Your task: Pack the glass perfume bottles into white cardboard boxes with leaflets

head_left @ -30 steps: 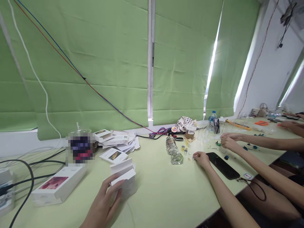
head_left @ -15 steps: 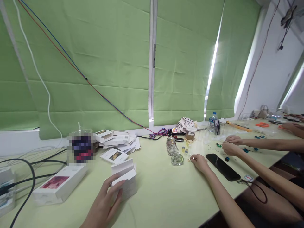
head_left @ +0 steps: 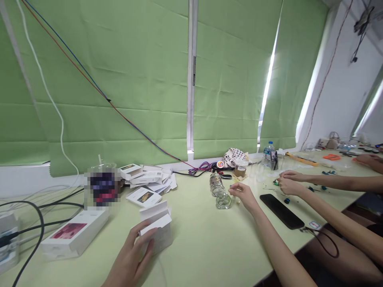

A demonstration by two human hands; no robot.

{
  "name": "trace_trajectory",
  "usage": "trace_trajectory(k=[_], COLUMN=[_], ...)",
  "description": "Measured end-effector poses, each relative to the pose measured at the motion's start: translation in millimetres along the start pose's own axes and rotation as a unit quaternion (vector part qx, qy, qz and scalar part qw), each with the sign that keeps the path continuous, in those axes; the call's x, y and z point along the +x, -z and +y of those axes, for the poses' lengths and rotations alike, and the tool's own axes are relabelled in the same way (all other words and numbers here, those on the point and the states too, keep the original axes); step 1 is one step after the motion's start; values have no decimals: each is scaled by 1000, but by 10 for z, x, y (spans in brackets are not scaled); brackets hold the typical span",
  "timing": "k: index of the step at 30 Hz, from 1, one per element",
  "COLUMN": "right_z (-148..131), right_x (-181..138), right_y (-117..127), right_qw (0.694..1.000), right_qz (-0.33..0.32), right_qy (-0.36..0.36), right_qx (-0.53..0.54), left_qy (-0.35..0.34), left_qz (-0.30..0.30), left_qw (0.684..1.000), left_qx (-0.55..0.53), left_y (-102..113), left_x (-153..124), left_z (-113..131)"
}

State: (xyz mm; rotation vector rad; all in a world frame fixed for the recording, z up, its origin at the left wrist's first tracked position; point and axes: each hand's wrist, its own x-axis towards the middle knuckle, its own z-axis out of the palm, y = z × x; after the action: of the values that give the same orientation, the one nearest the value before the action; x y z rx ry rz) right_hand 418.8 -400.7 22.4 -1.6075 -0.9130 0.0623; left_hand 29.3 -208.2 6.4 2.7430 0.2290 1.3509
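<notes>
My left hand (head_left: 131, 251) is wrapped round a small white cardboard box (head_left: 163, 233) standing near the table's front, its top flap raised. Over the table to the right of the glass bottles, my right hand (head_left: 244, 196) has its thumb and fingertips pinched together; what they hold, if anything, is too small to make out. The clear glass bottles (head_left: 223, 201) lie in a row just left of these fingertips. A tiny pale piece (head_left: 238, 202) rests on the table under the right hand.
White boxes (head_left: 146, 175) and a printed card box (head_left: 144, 196) are heaped at the back left. A long white box (head_left: 76, 235) lies nearer, beside black cables (head_left: 40, 227). Rightward are a black phone (head_left: 281, 211), a lidded cup (head_left: 240, 168) and another person's hands (head_left: 289, 183).
My right hand has moved left and slightly away from me, closer to the glass bottles, and its fingers are now pinched there. My left hand and the white box have stayed put.
</notes>
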Motion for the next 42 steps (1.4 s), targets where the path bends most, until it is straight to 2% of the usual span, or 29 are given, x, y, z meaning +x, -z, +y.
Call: trace_trajectory(k=[5,14,25,29,38,42], right_z=[-87,-197,-202,-169,15,36], right_x=[79,55,73,58,-50,-67], right_y=[-176,-167,-199,-228,-367,-385], right_qw=[999,989,987,992,997,996], right_qz=[-34,-71,-91,-68,36,57], right_qy=[36,103,97,84,56,59], right_qx=[-1,-75,-86,-67,26,46], left_qy=[3,0,-1,-3,-10,-7], left_qz=[-6,-6,-10,-14,-21,-23], left_qw=[1000,1000,1000,1000,1000,1000], left_qx=[-1,5,4,0,5,6], left_y=[-3,-7,-13,-3,-24,-19], left_x=[0,4,0,3,-12,-9], left_z=[3,-1,-10,-3,-39,-39])
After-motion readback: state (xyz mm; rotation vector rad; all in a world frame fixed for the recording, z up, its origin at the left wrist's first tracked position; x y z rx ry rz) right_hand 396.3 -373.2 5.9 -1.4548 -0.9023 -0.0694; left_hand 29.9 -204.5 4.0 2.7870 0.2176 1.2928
